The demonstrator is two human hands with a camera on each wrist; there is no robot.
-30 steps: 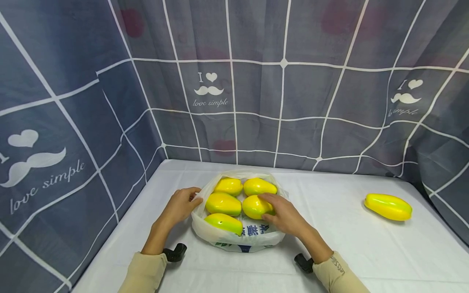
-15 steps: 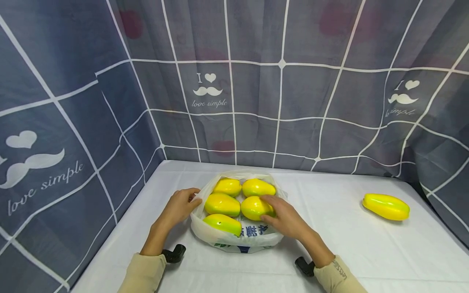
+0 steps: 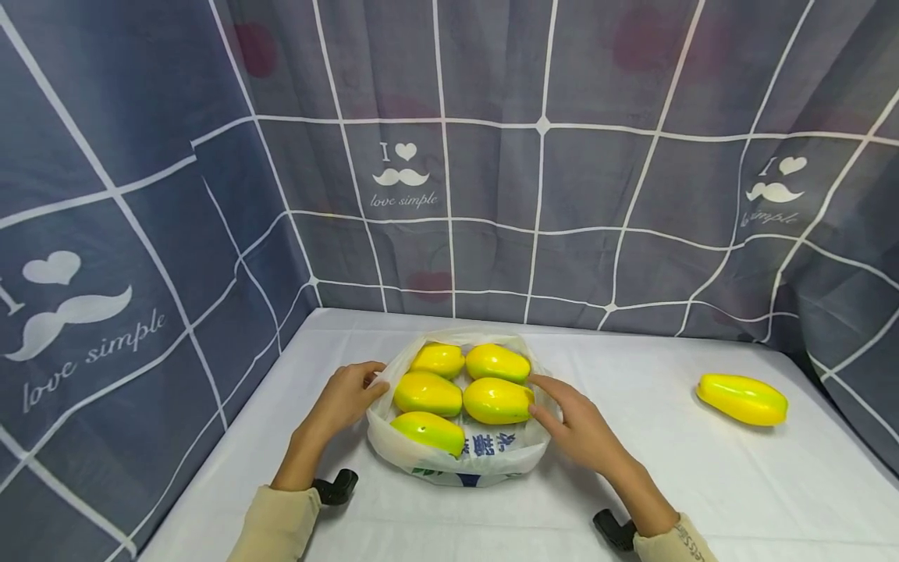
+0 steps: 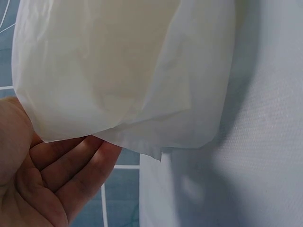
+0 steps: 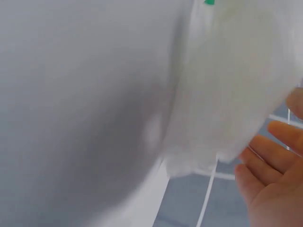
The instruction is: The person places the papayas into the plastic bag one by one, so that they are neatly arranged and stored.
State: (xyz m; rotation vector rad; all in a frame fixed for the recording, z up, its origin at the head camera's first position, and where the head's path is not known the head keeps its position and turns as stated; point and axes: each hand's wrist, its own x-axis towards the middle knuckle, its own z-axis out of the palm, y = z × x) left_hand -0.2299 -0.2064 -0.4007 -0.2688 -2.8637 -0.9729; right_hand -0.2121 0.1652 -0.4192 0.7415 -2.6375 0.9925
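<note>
The right hand (image 3: 579, 425) has slid off the fruit it covered a moment ago and now lies at the right edge of the plastic bag (image 3: 456, 460), its fingers (image 3: 551, 386) straight and relaxed, their tips just beside the nearest yellow fruit (image 3: 497, 400); whether they touch the fruit or only the bag's rim cannot be told. The left hand (image 3: 344, 396) stays at the bag's left rim, fingers curled on the plastic. In the left wrist view the bag (image 4: 128, 71) fills most of the picture, draped over the fingers (image 4: 71, 165) and hiding the fruit. The right wrist view is blurred: only pale plastic (image 5: 236, 85) and loose fingers (image 5: 265, 175) show. Five fruits lie in the bag between both hands. A sixth fruit (image 3: 742, 399) lies on the white table (image 3: 632, 484) well apart from the right fingers. Printed curtains (image 3: 492, 156) stand behind.
</note>
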